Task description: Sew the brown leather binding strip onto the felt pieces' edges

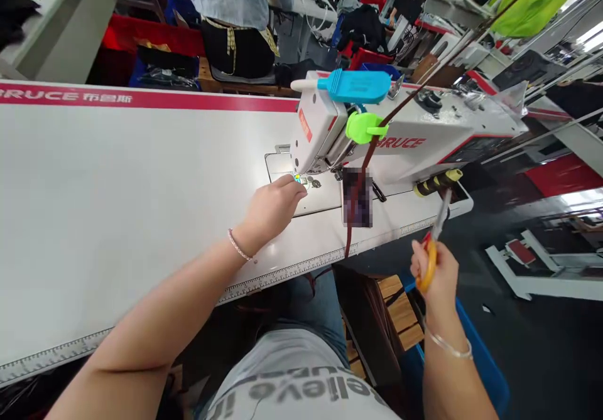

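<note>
A pale lettered shirt [288, 350], blue jeans [324, 297], pinkish bracelet [237, 248] and silvery bangle [446, 346] are worn.

1. Your scissors [440, 224] had shiny metal blades and smooth orange plastic handles.
2. The sewing machine [424, 123] before you had a smooth, glossy white casing.
3. Your tabletop [141, 206] was smooth and white, with a soft sheen.
4. The blue attachment [360, 86] and lime-green clip [362, 129] looked like smooth plastic.
5. The brown strip [370, 154] looked matt; you could not tell cloth from leather.
6. Your grey T-shirt [301, 350] was matt cloth, your jeans [325, 297] denim.
7. The slatted seat [404, 312] beside you was light wood, the bin [484, 363] blue plastic.
</note>
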### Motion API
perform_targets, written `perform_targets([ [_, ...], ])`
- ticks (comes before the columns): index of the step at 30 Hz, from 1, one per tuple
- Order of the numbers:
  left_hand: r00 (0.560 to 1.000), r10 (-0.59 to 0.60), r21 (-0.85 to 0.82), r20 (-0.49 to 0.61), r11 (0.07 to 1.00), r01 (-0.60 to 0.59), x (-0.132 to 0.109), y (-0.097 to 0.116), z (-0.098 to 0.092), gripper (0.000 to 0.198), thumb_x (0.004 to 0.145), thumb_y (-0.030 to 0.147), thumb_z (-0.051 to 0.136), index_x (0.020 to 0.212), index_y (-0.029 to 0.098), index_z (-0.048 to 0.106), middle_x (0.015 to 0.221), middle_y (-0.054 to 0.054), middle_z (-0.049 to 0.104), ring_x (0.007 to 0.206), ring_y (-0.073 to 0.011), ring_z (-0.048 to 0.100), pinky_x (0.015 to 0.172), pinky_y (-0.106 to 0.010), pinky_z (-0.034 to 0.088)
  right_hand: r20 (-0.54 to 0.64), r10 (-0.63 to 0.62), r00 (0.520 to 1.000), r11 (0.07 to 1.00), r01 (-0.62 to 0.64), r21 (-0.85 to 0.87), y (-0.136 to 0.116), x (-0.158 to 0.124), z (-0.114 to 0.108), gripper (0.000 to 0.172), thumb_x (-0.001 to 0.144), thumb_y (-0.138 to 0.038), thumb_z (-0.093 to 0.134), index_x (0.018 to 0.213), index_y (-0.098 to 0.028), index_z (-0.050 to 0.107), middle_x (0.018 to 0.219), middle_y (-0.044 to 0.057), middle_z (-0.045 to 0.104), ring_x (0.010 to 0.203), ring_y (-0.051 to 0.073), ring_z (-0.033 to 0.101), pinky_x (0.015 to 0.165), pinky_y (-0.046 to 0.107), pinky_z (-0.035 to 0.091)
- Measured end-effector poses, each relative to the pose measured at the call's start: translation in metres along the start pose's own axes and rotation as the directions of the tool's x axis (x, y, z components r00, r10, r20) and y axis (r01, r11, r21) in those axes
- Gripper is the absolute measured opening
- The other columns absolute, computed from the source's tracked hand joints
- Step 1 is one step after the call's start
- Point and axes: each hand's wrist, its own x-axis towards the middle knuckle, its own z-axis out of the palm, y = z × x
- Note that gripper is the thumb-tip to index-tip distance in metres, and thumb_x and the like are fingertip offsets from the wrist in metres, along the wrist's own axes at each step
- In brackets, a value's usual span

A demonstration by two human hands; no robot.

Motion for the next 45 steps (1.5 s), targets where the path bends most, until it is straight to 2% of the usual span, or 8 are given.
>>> perform_targets([
  [2,1.0,0.018,0.016,0.014,1.0,-0.019,-0.001,0.0,0.003,0.028,0.097,0.026,0.042,0.091,0.02,0.068,0.092,-0.006,0.069,0.074,-0.0187,0.064,0.061,-0.031,0.047,0.133,-0.017,0.991,0.946,-0.027,0.323,0.004,-0.05,0.011,0.049,0.078,-0.071,0.054,0.085,-0.022,0.05,0.054,-0.006,0.037,0.042,0.009,0.034,0.042,0.022,0.026],
  [4,1.0,0.024,0.025,0.016,0.999,-0.025,-0.001,-0.001,0.006,0.028,0.097,0.026,0.042,0.092,0.02,0.069,0.091,-0.005,0.068,0.073,-0.0186,0.063,0.059,-0.031,0.045,0.31,-0.113,0.944,0.897,-0.038,0.441,0.003,-0.093,0.026,0.064,0.072,-0.081,0.054,0.096,-0.022,0.055,0.069,0.0,0.048,0.049,0.01,0.041,0.043,0.023,0.032],
  [6,1.0,0.024,0.023,0.007,0.999,-0.024,0.0,-0.004,0.009,0.028,0.097,0.026,0.042,0.091,0.021,0.068,0.089,-0.005,0.068,0.073,-0.0185,0.062,0.058,-0.031,0.044,0.509,-0.147,0.848,0.865,-0.139,0.482,-0.004,-0.126,0.042,0.062,0.077,-0.08,0.051,0.1,-0.022,0.055,0.076,0.001,0.05,0.057,0.011,0.046,0.05,0.025,0.04],
  [8,1.0,0.019,0.015,0.0,1.0,-0.019,0.001,-0.006,0.011,0.027,0.097,0.026,0.042,0.09,0.021,0.068,0.088,-0.005,0.068,0.073,-0.0183,0.062,0.059,-0.03,0.044,0.673,-0.141,0.726,0.826,-0.288,0.484,-0.018,-0.144,0.054,0.06,0.079,-0.078,0.05,0.099,-0.022,0.053,0.074,0.0,0.046,0.056,0.008,0.043,0.048,0.022,0.037],
  [11,1.0,-0.014,-0.004,0.013,1.0,0.014,0.002,-0.008,0.013,0.027,0.096,0.026,0.043,0.089,0.02,0.068,0.089,-0.005,0.067,0.071,-0.0172,0.061,0.059,-0.029,0.043,0.814,-0.043,0.579,0.76,-0.51,0.403,-0.047,-0.147,0.066,0.059,0.079,-0.077,0.052,0.094,-0.02,0.049,0.07,-0.004,0.041,0.048,0.004,0.036,0.042,0.018,0.035],
  [16,0.995,-0.08,-0.015,0.06,0.997,0.081,0.003,-0.008,0.015,0.027,0.097,0.025,0.043,0.09,0.019,0.068,0.094,-0.005,0.067,0.072,-0.0162,0.061,0.058,-0.028,0.042,0.885,0.14,0.443,0.741,-0.64,0.203,-0.094,-0.116,0.081,0.068,0.069,-0.085,0.054,0.086,-0.019,0.046,0.057,-0.009,0.038,0.036,0.003,0.036,0.033,0.018,0.037],
  [24,0.99,-0.106,0.063,0.092,0.993,0.1,0.005,-0.007,0.016,0.027,0.098,0.024,0.043,0.096,0.018,0.069,0.095,-0.006,0.067,0.077,-0.0191,0.062,0.06,-0.03,0.042,0.862,0.294,0.413,0.734,-0.675,0.073,-0.112,-0.089,0.098,0.074,0.061,-0.09,0.056,0.082,-0.019,0.047,0.05,-0.011,0.038,0.032,0.004,0.037,0.03,0.019,0.04],
  [45,0.988,-0.086,0.134,0.128,0.989,0.068,0.005,-0.009,0.019,0.027,0.099,0.025,0.042,0.093,0.016,0.067,0.094,-0.007,0.065,0.077,-0.0186,0.063,0.059,-0.03,0.042,0.865,0.262,0.429,0.771,-0.632,0.08,-0.117,-0.088,0.103,0.066,0.071,-0.084,0.054,0.08,-0.019,0.048,0.05,-0.01,0.037,0.032,0.004,0.037,0.03,0.019,0.04],
])
